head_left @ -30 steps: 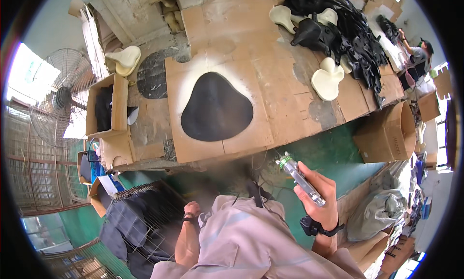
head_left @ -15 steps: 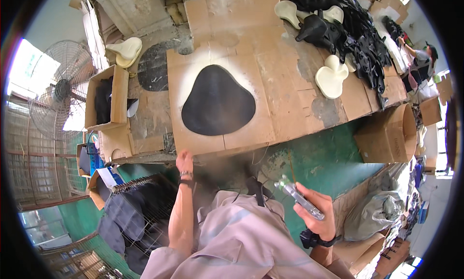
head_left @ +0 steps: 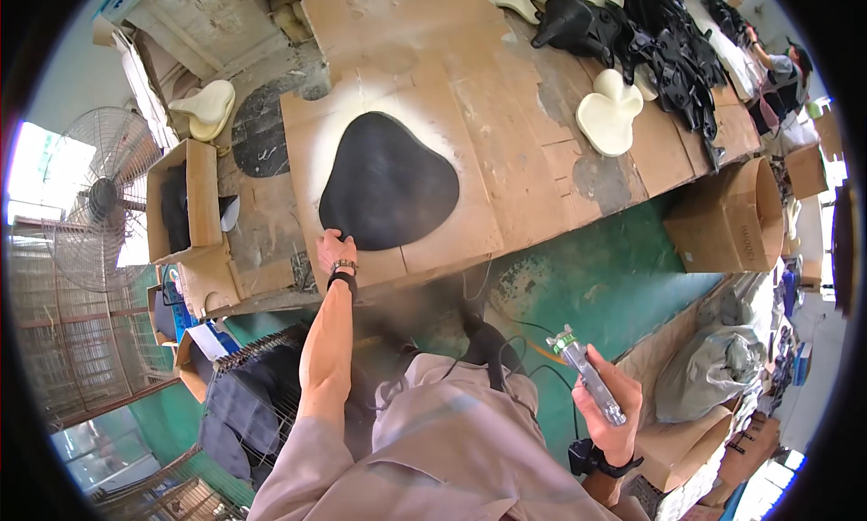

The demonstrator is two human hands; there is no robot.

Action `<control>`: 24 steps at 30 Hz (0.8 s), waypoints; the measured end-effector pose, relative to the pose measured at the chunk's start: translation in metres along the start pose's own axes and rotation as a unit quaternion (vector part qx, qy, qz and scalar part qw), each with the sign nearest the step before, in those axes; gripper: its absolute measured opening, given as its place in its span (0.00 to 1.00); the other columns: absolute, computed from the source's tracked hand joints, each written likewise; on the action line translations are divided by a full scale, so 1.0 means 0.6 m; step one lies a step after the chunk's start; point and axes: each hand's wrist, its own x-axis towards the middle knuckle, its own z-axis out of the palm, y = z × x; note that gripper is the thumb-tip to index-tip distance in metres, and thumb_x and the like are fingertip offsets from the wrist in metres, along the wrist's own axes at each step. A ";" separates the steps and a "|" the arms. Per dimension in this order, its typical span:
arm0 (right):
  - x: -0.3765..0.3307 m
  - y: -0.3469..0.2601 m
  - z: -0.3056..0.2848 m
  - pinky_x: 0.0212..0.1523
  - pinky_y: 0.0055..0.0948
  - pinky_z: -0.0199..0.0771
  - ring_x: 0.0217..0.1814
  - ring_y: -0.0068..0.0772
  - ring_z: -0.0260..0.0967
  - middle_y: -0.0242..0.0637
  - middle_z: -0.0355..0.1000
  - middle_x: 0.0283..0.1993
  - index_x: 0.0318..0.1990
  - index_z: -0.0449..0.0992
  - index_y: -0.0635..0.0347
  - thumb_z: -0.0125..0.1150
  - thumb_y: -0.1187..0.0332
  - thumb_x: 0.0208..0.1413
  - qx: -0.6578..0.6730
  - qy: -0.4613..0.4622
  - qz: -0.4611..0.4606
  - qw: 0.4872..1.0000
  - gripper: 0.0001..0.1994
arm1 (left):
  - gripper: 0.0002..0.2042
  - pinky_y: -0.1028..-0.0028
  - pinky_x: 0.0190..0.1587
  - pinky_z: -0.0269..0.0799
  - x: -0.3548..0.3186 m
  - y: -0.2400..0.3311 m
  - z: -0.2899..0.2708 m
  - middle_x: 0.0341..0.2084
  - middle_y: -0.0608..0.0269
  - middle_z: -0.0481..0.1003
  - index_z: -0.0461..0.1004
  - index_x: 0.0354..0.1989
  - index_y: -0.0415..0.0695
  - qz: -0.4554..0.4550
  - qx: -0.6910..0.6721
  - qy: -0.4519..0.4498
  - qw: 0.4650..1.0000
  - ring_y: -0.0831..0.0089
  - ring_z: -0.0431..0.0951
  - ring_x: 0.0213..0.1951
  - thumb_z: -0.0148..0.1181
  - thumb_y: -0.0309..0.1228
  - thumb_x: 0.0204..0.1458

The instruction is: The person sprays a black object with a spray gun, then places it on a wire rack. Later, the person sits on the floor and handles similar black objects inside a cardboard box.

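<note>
A black rounded-triangular saddle cover piece (head_left: 390, 182) lies flat on the cardboard-covered table, ringed by a pale sprayed halo. At its near left corner is my left hand (head_left: 336, 250), fingers bent and closed on the edge; the fingertips are partly hidden. My right hand (head_left: 612, 411) is off the table, wrapped round a silver spray gun (head_left: 596, 383) with a green part at its nozzle end. The gun points up and left, away from the table's near edge.
Cream saddle pads (head_left: 610, 115) and a heap of black saddle parts (head_left: 673, 60) occupy the far right. At left stand an open carton (head_left: 206, 200) and a wire fan (head_left: 101, 196). Dark sheets (head_left: 239, 413) fill a wire basket below. Another person (head_left: 786, 74) is at far right.
My left hand has moved forward from the table's front edge to the black piece's near left corner. My right hand has shifted slightly right with the spray gun, which is now tilted more upright.
</note>
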 end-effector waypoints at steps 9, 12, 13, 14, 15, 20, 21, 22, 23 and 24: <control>0.052 0.059 -0.007 0.32 0.31 0.71 0.28 0.42 0.71 0.46 0.76 0.34 0.57 0.74 0.65 0.67 0.79 0.46 0.011 -0.034 -0.038 0.999 0.26 | 0.07 0.56 0.42 0.72 0.087 -0.061 0.048 0.17 0.60 0.67 0.71 0.22 0.46 -0.162 -0.828 -0.289 0.452 0.62 0.71 0.25 0.59 0.26 0.51; 0.079 0.081 -0.012 0.32 0.33 0.72 0.29 0.45 0.72 0.47 0.76 0.35 0.58 0.74 0.63 0.66 0.81 0.45 -0.002 -0.040 -0.053 0.998 0.28 | 0.11 0.67 0.30 0.69 0.035 0.159 -0.061 0.15 0.66 0.69 0.66 0.17 0.50 -0.215 -0.818 -0.168 0.506 0.69 0.72 0.23 0.59 0.25 0.48; 0.088 0.083 -0.017 0.33 0.33 0.72 0.30 0.46 0.73 0.47 0.76 0.35 0.59 0.73 0.63 0.66 0.81 0.44 0.001 -0.056 -0.070 0.996 0.29 | 0.09 0.70 0.33 0.71 0.042 0.162 -0.096 0.19 0.68 0.71 0.67 0.19 0.51 -0.119 -0.831 -0.201 0.505 0.72 0.73 0.25 0.62 0.26 0.45; 0.098 0.084 -0.021 0.33 0.29 0.71 0.29 0.41 0.72 0.46 0.75 0.34 0.58 0.73 0.65 0.67 0.80 0.47 -0.003 -0.072 -0.075 0.995 0.27 | 0.02 0.66 0.42 0.74 0.033 0.200 -0.136 0.28 0.64 0.79 0.73 0.25 0.47 -0.094 -0.854 -0.094 0.503 0.65 0.78 0.33 0.58 0.25 0.44; 0.108 0.083 -0.026 0.34 0.29 0.71 0.29 0.41 0.72 0.46 0.75 0.35 0.58 0.73 0.65 0.67 0.80 0.46 -0.001 -0.089 -0.081 0.993 0.27 | 0.04 0.65 0.45 0.74 0.022 0.218 -0.187 0.32 0.61 0.80 0.75 0.29 0.44 -0.052 -0.878 -0.115 0.461 0.62 0.79 0.37 0.56 0.25 0.43; 0.162 0.083 -0.030 0.37 0.31 0.73 0.32 0.46 0.73 0.50 0.76 0.38 0.59 0.73 0.66 0.67 0.82 0.44 -0.001 -0.171 -0.113 0.979 0.29 | 0.18 0.51 0.62 0.66 -0.031 0.213 -0.373 0.46 0.42 0.78 0.75 0.43 0.29 0.105 -0.919 -0.158 0.347 0.48 0.76 0.53 0.52 0.28 0.45; 0.173 0.082 -0.027 0.37 0.31 0.73 0.33 0.47 0.74 0.50 0.76 0.38 0.59 0.73 0.66 0.67 0.82 0.44 0.003 -0.190 -0.123 0.974 0.29 | 0.19 0.49 0.64 0.64 -0.048 0.193 -0.404 0.49 0.39 0.77 0.75 0.44 0.28 0.131 -0.919 -0.152 0.338 0.46 0.75 0.55 0.52 0.28 0.45; 0.184 0.080 -0.025 0.37 0.31 0.74 0.34 0.49 0.74 0.51 0.76 0.38 0.58 0.73 0.67 0.67 0.82 0.44 -0.013 -0.218 -0.115 0.969 0.28 | 0.19 0.49 0.65 0.64 -0.073 0.176 -0.430 0.50 0.37 0.76 0.74 0.45 0.27 0.139 -0.925 -0.118 0.333 0.45 0.75 0.55 0.51 0.28 0.46; 0.195 0.075 -0.018 0.37 0.32 0.74 0.34 0.50 0.74 0.51 0.76 0.38 0.58 0.73 0.67 0.67 0.82 0.44 -0.015 -0.235 -0.129 0.963 0.28 | 0.19 0.49 0.65 0.63 -0.101 0.149 -0.457 0.50 0.36 0.76 0.74 0.45 0.27 0.149 -0.928 -0.079 0.332 0.44 0.74 0.56 0.51 0.28 0.47; 0.207 0.068 -0.010 0.37 0.32 0.74 0.34 0.50 0.74 0.51 0.76 0.38 0.57 0.73 0.68 0.67 0.82 0.43 -0.018 -0.253 -0.143 0.957 0.28 | 0.19 0.49 0.65 0.63 -0.121 0.111 -0.475 0.50 0.37 0.76 0.74 0.46 0.28 0.187 -0.924 -0.073 0.325 0.44 0.75 0.55 0.51 0.28 0.48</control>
